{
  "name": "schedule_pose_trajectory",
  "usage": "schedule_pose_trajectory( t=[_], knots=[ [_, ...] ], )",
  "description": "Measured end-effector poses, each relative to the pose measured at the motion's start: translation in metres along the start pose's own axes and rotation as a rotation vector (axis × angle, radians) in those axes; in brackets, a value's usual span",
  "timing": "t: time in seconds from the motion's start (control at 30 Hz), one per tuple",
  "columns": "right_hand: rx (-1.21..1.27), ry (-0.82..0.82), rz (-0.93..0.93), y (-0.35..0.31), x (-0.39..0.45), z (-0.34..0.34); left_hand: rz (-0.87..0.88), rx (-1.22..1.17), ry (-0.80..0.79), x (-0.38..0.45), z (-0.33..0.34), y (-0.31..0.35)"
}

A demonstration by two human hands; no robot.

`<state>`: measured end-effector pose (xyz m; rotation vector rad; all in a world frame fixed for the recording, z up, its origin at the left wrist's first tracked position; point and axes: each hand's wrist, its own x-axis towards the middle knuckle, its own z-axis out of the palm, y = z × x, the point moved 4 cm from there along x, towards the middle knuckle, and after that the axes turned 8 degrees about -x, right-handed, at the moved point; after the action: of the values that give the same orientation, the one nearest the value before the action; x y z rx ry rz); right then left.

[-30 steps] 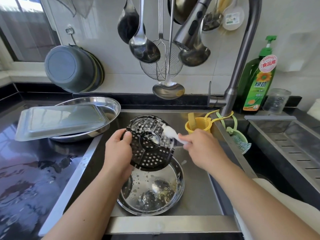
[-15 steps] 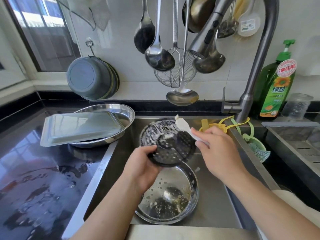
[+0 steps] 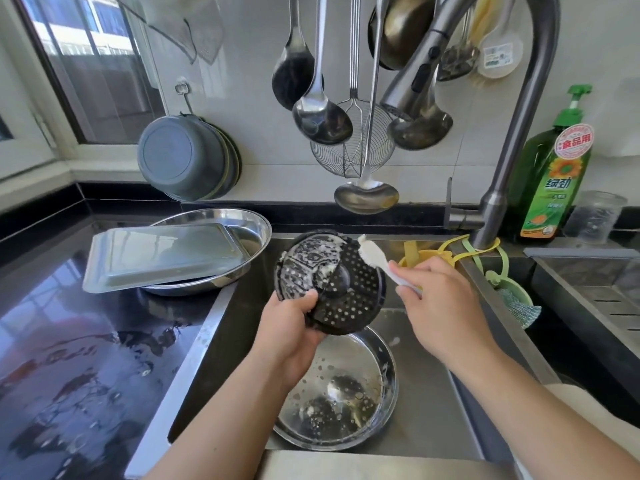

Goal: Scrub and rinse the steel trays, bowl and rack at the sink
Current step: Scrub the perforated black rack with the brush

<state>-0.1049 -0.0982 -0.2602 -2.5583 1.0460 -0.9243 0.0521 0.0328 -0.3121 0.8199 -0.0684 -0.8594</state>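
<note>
My left hand (image 3: 291,323) grips the lower left edge of a round black perforated rack (image 3: 332,282), held tilted above the sink. White foam covers the rack's upper left part. My right hand (image 3: 436,299) holds a white brush (image 3: 375,259), whose bristles touch the rack's upper right rim. Below the rack a round steel tray (image 3: 388,368) lies in the sink basin with foam and water in it. On the counter to the left, a rectangular steel tray (image 3: 162,254) lies upside down in a round steel bowl (image 3: 256,220).
The faucet (image 3: 498,188) rises at the right of the sink; its spray head hangs above the rack. Ladles and a wire skimmer (image 3: 353,154) hang from the wall. A green detergent bottle (image 3: 550,181), a yellow cup (image 3: 422,256) and a drain tray (image 3: 595,289) are at right. The black counter (image 3: 86,341) is wet.
The rack has turned in my left hand so its foamy face shows more. The brush has stayed at the rack's upper right rim. The camera has moved closer.
</note>
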Motion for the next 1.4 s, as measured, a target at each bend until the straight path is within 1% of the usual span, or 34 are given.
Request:
schedule_pose_trajectory(
  t=[0.13, 0.27, 0.33, 0.43, 0.47, 0.5, 0.6, 0.67, 0.77, 0.9, 0.93, 1.03, 1.07, 1.13, 1.17, 1.2, 1.3, 1.33, 1.4],
  knots=[
    [-0.037, -0.008, 0.025, 0.004, 0.003, -0.002, -0.007, 0.104, -0.031, 0.001, 0.001, -0.004],
    [-0.076, 0.006, 0.09, 0.014, 0.006, -0.004, 0.013, 0.204, -0.057, 0.0, 0.004, -0.003],
    [-0.116, -0.048, 0.098, 0.016, 0.007, -0.002, 0.018, 0.199, -0.054, -0.002, 0.006, -0.003],
    [-0.102, -0.187, -0.005, 0.004, -0.002, 0.011, 0.038, 0.139, -0.03, -0.002, 0.004, 0.0],
    [-0.09, -0.209, -0.032, 0.0, -0.005, 0.014, 0.043, 0.126, -0.024, -0.001, 0.003, 0.001],
    [-0.096, -0.203, -0.027, 0.001, -0.004, 0.014, 0.049, 0.122, -0.02, -0.001, 0.003, 0.002],
    [-0.13, -0.096, 0.092, 0.015, 0.008, 0.003, 0.07, 0.148, -0.031, -0.003, 0.006, 0.002],
    [-0.122, -0.122, 0.079, 0.014, 0.006, 0.004, 0.083, 0.162, -0.035, -0.004, 0.008, 0.001],
    [-0.081, -0.211, -0.031, 0.0, -0.003, 0.013, 0.106, 0.19, -0.021, -0.005, 0.007, 0.005],
    [-0.13, -0.113, 0.09, 0.016, 0.009, 0.002, 0.126, 0.247, -0.035, -0.007, 0.01, 0.004],
    [-0.13, -0.132, 0.071, 0.013, 0.008, 0.002, 0.128, 0.248, -0.034, -0.008, 0.01, 0.004],
    [-0.098, -0.212, -0.067, -0.006, -0.007, 0.01, 0.138, 0.212, -0.011, -0.006, 0.007, 0.005],
    [-0.118, -0.182, -0.055, -0.005, -0.004, 0.007, 0.139, 0.197, -0.004, -0.006, 0.006, 0.006],
    [-0.155, -0.068, 0.056, 0.008, 0.005, -0.001, 0.138, 0.174, 0.007, -0.006, 0.006, 0.007],
    [-0.155, -0.044, 0.102, 0.013, 0.007, -0.003, 0.14, 0.167, 0.012, -0.006, 0.006, 0.007],
    [-0.159, -0.064, 0.105, 0.014, 0.007, -0.002, 0.141, 0.159, 0.017, -0.006, 0.006, 0.007],
    [-0.111, -0.255, -0.054, -0.004, -0.008, 0.016, 0.143, 0.114, 0.062, -0.004, 0.002, 0.008],
    [-0.115, -0.263, -0.063, -0.005, -0.008, 0.017, 0.145, 0.099, 0.069, -0.003, 0.001, 0.009],
    [-0.154, -0.168, 0.04, 0.008, 0.003, 0.009, 0.155, 0.096, 0.072, -0.002, 0.0, 0.011]
  ],
)
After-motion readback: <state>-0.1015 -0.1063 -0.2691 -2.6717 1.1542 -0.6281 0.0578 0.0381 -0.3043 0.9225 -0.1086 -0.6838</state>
